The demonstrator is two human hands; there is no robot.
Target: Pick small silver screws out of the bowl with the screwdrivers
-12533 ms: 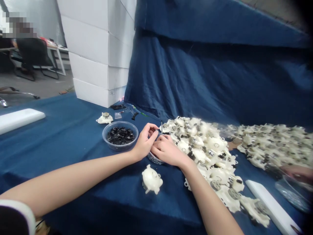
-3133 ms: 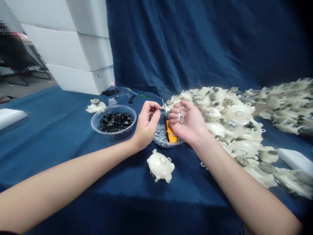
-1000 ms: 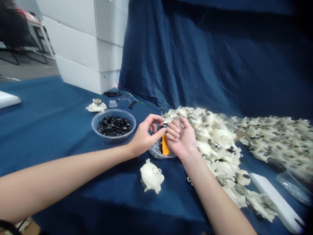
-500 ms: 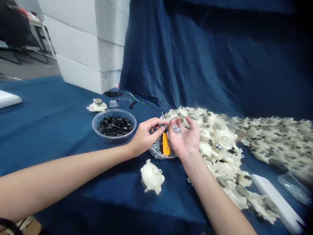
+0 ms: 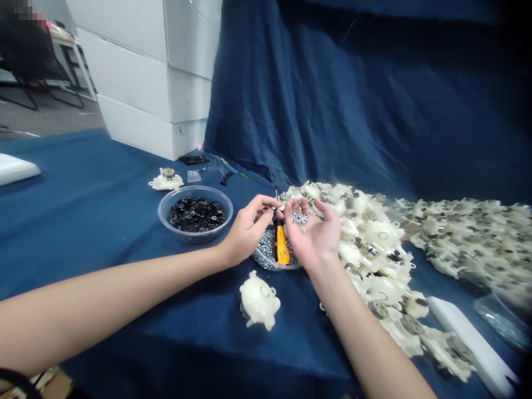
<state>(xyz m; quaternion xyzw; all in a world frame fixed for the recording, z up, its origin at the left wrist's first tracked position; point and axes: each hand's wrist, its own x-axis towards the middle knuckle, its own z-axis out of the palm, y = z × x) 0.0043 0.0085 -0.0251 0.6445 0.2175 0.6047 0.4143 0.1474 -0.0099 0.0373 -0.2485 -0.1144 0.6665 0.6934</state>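
Observation:
My right hand (image 5: pixel 319 235) is turned palm up and cupped, and a small pile of silver screws (image 5: pixel 300 219) lies on the fingers and palm. Just left of it, my left hand (image 5: pixel 249 230) has its thumb and index finger pinched; whatever is between the tips is too small to make out. Below both hands stands a clear bowl (image 5: pixel 266 263) of silver screws, partly hidden by them. A screwdriver with a yellow and black handle (image 5: pixel 282 246) rests in that bowl. One cream plastic housing (image 5: pixel 260 302) lies on the blue cloth in front of the bowl.
A clear bowl of small black parts (image 5: pixel 195 215) stands left of my hands. Behind it lies a cream part with a round metal piece (image 5: pixel 167 178). Heaps of cream housings (image 5: pixel 382 238) spread to the right, beside a white bar (image 5: pixel 469 343). White boxes (image 5: pixel 137 105) are stacked at the back.
My left hand's fingertips have drawn slightly left, away from my right hand's fingers. My right hand stays almost in place with the screws in its palm.

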